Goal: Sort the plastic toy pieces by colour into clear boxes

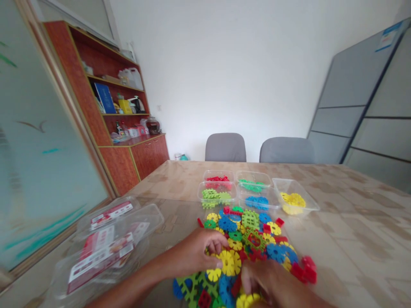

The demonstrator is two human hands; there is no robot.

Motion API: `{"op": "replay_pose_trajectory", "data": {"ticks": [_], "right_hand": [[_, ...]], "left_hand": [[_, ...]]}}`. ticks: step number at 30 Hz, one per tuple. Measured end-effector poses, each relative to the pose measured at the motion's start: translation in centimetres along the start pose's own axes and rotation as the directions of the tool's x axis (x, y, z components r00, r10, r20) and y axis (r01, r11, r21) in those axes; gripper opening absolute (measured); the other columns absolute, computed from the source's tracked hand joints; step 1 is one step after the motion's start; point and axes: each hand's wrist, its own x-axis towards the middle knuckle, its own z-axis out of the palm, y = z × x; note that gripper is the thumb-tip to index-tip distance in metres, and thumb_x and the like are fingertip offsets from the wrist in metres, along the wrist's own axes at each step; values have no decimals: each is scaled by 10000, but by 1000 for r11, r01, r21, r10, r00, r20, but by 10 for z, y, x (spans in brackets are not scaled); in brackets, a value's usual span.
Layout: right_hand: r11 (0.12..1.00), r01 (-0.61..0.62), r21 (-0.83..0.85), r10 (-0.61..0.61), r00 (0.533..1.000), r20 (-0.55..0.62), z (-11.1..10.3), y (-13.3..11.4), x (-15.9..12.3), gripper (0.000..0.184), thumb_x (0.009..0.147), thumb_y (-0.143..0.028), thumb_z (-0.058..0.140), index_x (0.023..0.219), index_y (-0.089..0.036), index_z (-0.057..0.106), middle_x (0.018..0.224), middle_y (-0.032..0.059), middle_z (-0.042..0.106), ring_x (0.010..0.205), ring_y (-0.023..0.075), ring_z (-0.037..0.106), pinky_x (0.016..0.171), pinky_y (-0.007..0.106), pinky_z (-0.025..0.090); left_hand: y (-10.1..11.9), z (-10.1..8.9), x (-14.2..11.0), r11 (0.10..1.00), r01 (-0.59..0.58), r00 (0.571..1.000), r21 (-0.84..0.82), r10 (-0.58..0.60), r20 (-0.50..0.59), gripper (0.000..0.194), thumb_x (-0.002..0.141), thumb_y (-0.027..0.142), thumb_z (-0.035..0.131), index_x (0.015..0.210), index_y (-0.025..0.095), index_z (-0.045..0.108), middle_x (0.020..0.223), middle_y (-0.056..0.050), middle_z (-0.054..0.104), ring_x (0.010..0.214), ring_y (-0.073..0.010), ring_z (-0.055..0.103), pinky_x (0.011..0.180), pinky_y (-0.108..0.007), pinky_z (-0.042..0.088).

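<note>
My left hand [205, 253] is over the near left part of a pile of plastic building pieces. Its fingers are curled, with the thumb against notched yellow discs [230, 262], several overlapping at the fingertips. My right hand [265, 278] reaches into the pile beside it, fingers bent down among the pieces; their tips are partly hidden. A yellow disc group [247, 300] lies just under that hand. Around both hands are blue notched discs [227, 224], green discs [235, 235], lime square lattice pieces [251, 219] and red pieces [257, 255].
Beyond the pile stand clear tubs sorted by colour: a red-piece tub [218, 176], lime tub [199, 194], green tub [253, 175], blue tub [272, 197] and yellow tub [310, 201]. Clear lids [150, 216] with labels lie stacked at left. Two grey chairs [225, 146] stand behind the table [346, 239].
</note>
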Motion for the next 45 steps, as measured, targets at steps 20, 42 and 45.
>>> {"op": "replay_pose_trajectory", "data": {"ticks": [20, 42, 45], "right_hand": [[998, -36, -51, 26, 984, -178, 8, 8, 17, 415, 609, -31, 607, 975, -225, 580, 887, -1, 586, 748, 150, 548, 617, 224, 359], [997, -56, -58, 30, 925, -378, -38, 19, 16, 44, 808, -232, 524, 819, -212, 487, 596, -72, 422, 516, 107, 379, 478, 220, 264], [987, -130, -94, 61, 844, -532, -72, 45, 18, 134, 807, -350, 513, 808, -216, 502, 556, -65, 442, 487, 124, 414, 464, 232, 303]], "left_hand": [[4, 3, -2, 998, -40, 999, 43, 40, 8, 664, 641, 26, 622, 1256, 242, 500, 986, 1, 590, 878, -161, 543, 736, -242, 446], [14, -10, -7, 978, -31, 986, 206, 64, -155, 493, 793, 162, 589, 1270, 265, 521, 1053, -16, 625, 952, -180, 581, 882, -310, 443], [18, -12, -8, 976, -33, 988, 215, 64, -139, 461, 797, 164, 577, 1247, 257, 546, 1100, -22, 625, 963, -179, 585, 879, -298, 451]]}}
